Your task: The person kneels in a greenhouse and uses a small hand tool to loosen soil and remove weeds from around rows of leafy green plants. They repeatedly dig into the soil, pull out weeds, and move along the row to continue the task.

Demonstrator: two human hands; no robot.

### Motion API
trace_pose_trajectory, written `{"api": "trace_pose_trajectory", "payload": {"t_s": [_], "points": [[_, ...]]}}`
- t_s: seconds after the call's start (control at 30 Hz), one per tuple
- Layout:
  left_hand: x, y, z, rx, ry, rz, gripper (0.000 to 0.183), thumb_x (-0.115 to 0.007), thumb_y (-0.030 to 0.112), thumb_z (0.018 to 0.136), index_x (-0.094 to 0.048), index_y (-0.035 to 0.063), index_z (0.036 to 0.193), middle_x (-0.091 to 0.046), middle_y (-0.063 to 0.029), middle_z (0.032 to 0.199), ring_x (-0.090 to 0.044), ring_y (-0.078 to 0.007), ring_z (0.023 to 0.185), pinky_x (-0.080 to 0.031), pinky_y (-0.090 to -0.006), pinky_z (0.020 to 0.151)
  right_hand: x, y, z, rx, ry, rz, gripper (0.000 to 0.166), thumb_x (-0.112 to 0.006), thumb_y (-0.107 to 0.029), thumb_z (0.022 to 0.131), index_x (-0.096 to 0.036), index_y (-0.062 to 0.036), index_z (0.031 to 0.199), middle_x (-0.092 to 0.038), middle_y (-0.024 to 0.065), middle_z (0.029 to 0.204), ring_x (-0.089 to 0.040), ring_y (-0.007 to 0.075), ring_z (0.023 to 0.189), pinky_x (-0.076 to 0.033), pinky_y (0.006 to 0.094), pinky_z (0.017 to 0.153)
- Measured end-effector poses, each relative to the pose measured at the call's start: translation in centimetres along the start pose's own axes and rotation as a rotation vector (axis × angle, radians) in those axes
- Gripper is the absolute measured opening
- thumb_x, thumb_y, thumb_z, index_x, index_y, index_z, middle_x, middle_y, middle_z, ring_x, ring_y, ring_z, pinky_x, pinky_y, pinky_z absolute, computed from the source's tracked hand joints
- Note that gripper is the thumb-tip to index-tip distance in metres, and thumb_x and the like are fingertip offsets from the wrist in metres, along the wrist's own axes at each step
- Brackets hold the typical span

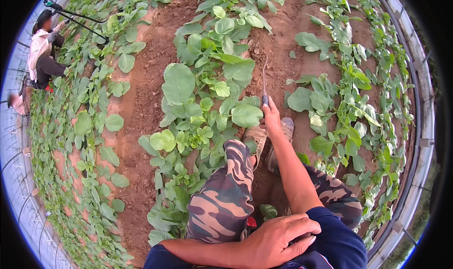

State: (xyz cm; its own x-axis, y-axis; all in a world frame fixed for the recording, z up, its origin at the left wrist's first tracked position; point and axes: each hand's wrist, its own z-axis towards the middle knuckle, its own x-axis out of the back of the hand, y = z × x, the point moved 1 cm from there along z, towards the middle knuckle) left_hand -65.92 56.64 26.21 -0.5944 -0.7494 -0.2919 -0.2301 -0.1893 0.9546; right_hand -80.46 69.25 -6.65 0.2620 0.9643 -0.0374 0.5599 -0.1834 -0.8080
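My right hand (271,116) grips the dark handle of a hand tool with a thin, curved metal shank (264,72). Its bent far end lies against the loose soil, right of a row of broad-leaved green plants (219,81). Across my lap, my left hand (283,235) rests near my right upper arm, its fingers curled together and no object showing in them. Its palm is hidden. My knees, in camouflage trousers (221,198), are bent, the left one against the plant row. Beyond them my worn shoes (255,138) stand on the soil.
More leafy rows run along the right (348,120) and left (83,123), with bare soil furrows (141,102) between. At the upper left a person (44,53) crouches near black pipes (79,20); another person (17,102) is partly visible. A pale rail (423,102) borders the right side.
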Motion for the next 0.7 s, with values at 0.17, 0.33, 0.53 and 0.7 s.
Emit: {"api": "trace_pose_trajectory", "payload": {"t_s": [0.17,0.33,0.53,0.7], "points": [[0.2,0.1,-0.2,-0.009,-0.001,0.020,0.019,-0.059,0.005,0.086,-0.056,0.0024,0.104,-0.056,-0.0098,0.085,-0.057,-0.0223,0.072,-0.046,-0.0310,0.065,2.5,4.3,-10.1,-0.132,-0.117,0.126,0.055,-0.043,-0.016,0.094,-0.024,-0.0230,0.145,-0.035,-0.0037,0.063,-0.029,0.0055,0.045,-0.027,0.0206,0.039],[0.3,0.1,-0.4,0.034,-0.047,0.006,0.020,-0.058,0.006,0.086,-0.056,0.0021,0.105,-0.056,-0.0091,0.084,-0.058,-0.0218,0.073,-0.046,-0.0306,0.065,3.3,8.7,-15.6,0.182,-0.006,-0.039,0.053,-0.047,-0.009,0.090,-0.032,-0.0074,0.141,-0.056,0.0049,0.084,-0.052,0.0127,0.067,-0.044,0.0253,0.059],[1.3,0.2,-0.2,0.136,-0.079,0.027,0.023,-0.060,0.003,0.085,-0.056,0.0023,0.107,-0.058,-0.0099,0.087,-0.060,-0.0244,0.077,-0.048,-0.0308,0.068,0.1,5.9,-8.5,0.411,0.246,-0.529,0.056,-0.053,-0.002,0.084,-0.037,-0.0056,0.137,-0.059,0.0218,0.114,-0.059,0.0278,0.104,-0.043,0.0335,0.091],[1.2,-1.1,0.2,0.091,0.002,0.084,0.015,-0.059,0.006,0.084,-0.059,0.0034,0.099,-0.058,-0.0112,0.083,-0.059,-0.0281,0.077,-0.047,-0.0349,0.068,-1.6,0.3,4.0,0.212,0.376,-0.622,0.059,-0.054,-0.014,0.083,-0.035,-0.0180,0.139,-0.060,0.0233,0.109,-0.057,0.0391,0.102,-0.045,0.0429,0.086]]}}
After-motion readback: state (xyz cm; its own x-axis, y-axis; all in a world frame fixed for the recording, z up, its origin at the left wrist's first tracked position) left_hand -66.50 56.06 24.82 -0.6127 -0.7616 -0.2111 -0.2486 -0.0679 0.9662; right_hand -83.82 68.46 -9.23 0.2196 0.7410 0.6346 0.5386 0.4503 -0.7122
